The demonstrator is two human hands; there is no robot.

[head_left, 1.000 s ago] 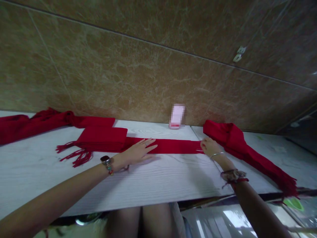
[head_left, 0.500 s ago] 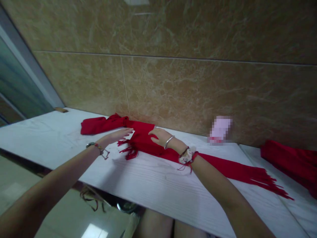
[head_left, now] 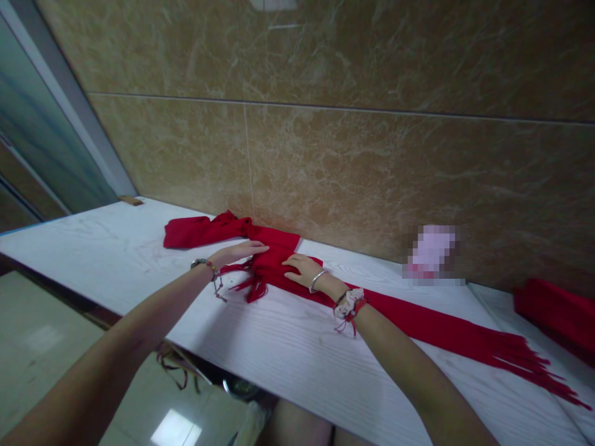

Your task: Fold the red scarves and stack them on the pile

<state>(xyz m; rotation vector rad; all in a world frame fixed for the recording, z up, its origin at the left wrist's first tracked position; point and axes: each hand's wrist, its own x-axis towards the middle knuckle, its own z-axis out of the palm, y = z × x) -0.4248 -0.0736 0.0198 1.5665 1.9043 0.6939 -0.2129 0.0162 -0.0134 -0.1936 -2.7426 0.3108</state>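
A red fringed scarf (head_left: 418, 317) stretches across the white table (head_left: 288, 334), with one fringe by my left wrist and the other toward the right edge. My left hand (head_left: 242, 249) reaches over the scarf's left part, fingers stretched out and nothing gripped. My right hand (head_left: 302, 267) lies on the scarf a little to the right, palm down with its fingers spread. Beyond my left hand, a bunched red cloth (head_left: 204, 230) meets the scarf near the wall; whether the two are one piece I cannot tell.
Behind the table rises a brown marbled wall (head_left: 353, 167). A blurred pink item (head_left: 432, 251) is at the wall's foot. Another red cloth (head_left: 558, 316) lies at the far right. A small brown block (head_left: 131, 200) sits at the far left corner.
My right hand has come down onto the scarf, and my left hand has moved right over it. The camera view has shifted slightly.
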